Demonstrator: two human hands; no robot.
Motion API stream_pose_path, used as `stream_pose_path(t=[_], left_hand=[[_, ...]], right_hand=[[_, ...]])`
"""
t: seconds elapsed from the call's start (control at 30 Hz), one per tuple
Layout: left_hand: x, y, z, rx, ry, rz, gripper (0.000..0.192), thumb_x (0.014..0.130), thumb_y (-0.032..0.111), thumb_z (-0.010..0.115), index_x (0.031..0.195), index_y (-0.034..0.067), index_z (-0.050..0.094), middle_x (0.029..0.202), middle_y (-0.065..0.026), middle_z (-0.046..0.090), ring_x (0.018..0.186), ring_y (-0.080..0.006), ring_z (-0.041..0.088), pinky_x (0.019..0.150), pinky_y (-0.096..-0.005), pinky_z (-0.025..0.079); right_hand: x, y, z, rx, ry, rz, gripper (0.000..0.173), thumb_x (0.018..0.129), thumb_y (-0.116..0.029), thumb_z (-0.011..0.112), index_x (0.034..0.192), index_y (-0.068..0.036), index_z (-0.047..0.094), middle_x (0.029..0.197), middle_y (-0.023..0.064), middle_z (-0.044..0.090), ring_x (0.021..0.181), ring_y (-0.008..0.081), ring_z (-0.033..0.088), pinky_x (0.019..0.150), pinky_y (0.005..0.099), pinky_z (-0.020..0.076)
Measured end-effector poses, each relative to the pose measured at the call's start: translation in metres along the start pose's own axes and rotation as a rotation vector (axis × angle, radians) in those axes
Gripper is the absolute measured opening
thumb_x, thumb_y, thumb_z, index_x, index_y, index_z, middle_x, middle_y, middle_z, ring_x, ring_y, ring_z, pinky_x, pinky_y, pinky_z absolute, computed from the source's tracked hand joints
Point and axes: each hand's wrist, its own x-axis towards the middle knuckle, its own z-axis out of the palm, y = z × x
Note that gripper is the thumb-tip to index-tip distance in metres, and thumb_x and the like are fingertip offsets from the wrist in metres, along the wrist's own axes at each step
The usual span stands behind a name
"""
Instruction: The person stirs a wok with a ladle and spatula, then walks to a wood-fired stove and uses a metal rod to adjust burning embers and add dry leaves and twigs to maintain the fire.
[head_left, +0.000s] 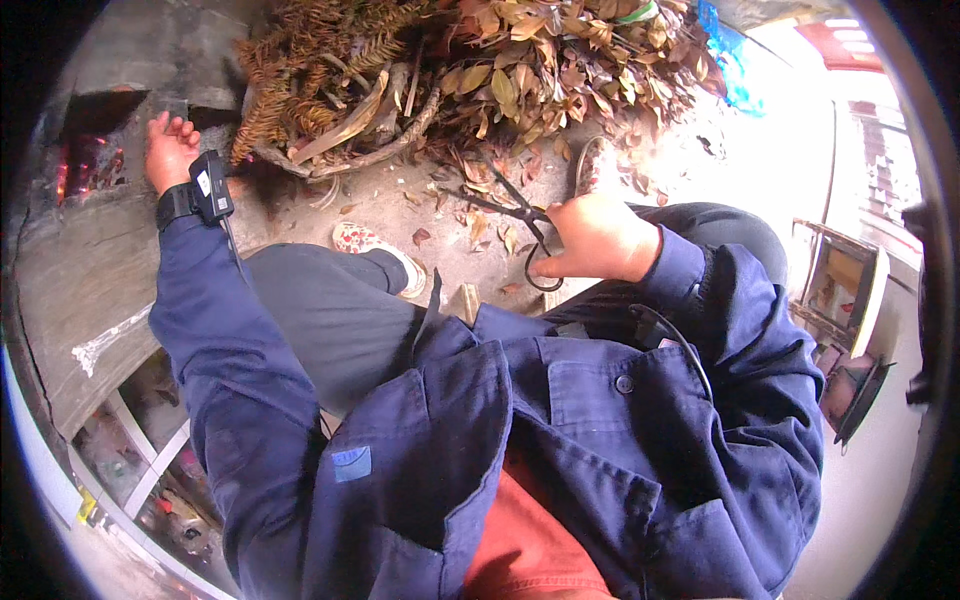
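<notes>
My left hand (172, 150) is raised at the far left, its fingers loosely curled and nothing seen in them. It is beside the dark opening of a masonry stove (82, 161), where embers glow. My right hand (600, 236) grips the looped handles of black metal scissor-type tongs (525, 213). The jaws stand apart over the concrete floor, pointing up and left in the picture, with nothing between them. Beyond them lies a heap of dry leafy branches (525, 75), with brown fern fronds (281, 97) and a split piece of wood (349, 127) at its left.
Fallen leaves (480, 225) are strewn on the floor around my shoes (375, 251). A second stove opening (214, 116) is near my left hand. At the right stand a wooden frame (840, 277) and a dark pan-like object (855, 397). Blue plastic (731, 60) hangs by the heap.
</notes>
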Motion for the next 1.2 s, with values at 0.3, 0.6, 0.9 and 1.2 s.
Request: stream_pose_path(t=[0.3,0.6,0.9,1.2], left_hand=[[0.006,-0.004,0.0,0.04,0.022,0.015,0.04,0.095,0.033,0.043,0.12,0.002,0.046,0.083,-0.007,0.05,0.063,-0.0179,0.049,0.05,-0.0302,0.039],[0.012,-0.006,-0.002,0.042,0.036,0.006,0.037,0.097,0.035,0.041,0.118,0.004,0.047,0.083,-0.0061,0.05,0.063,-0.0178,0.049,0.049,-0.0304,0.038],[0.014,-0.006,-0.001,0.018,0.014,0.005,0.04,0.098,0.036,0.039,0.121,0.005,0.044,0.083,-0.0054,0.049,0.064,-0.0173,0.047,0.05,-0.0307,0.038],[0.012,-0.005,0.013,0.084,0.011,-0.021,0.041,0.098,0.038,0.037,0.123,0.006,0.039,0.081,-0.0047,0.046,0.065,-0.0177,0.044,0.053,-0.0312,0.038]], right_hand=[[0.02,0.027,0.038,-0.176,0.076,-0.201,0.025,0.069,-0.025,0.063,0.073,-0.001,0.063,0.065,0.017,0.062,0.065,0.033,0.065,0.059,0.0408,0.0516],[-0.013,0.045,-0.02,-0.241,-0.062,-0.127,0.019,0.068,-0.018,0.059,0.079,-0.004,0.065,0.07,0.0162,0.062,0.067,0.0315,0.063,0.06,0.0404,0.0502],[-0.052,0.045,-0.07,-0.07,0.02,-0.046,0.023,0.069,-0.023,0.059,0.083,-0.007,0.065,0.073,0.0167,0.061,0.071,0.0345,0.061,0.065,0.0419,0.0492],[-0.031,0.028,-0.043,0.037,-0.076,0.009,0.033,0.069,-0.028,0.062,0.078,0.004,0.066,0.073,0.022,0.063,0.072,0.0384,0.063,0.068,0.042,0.0514]])
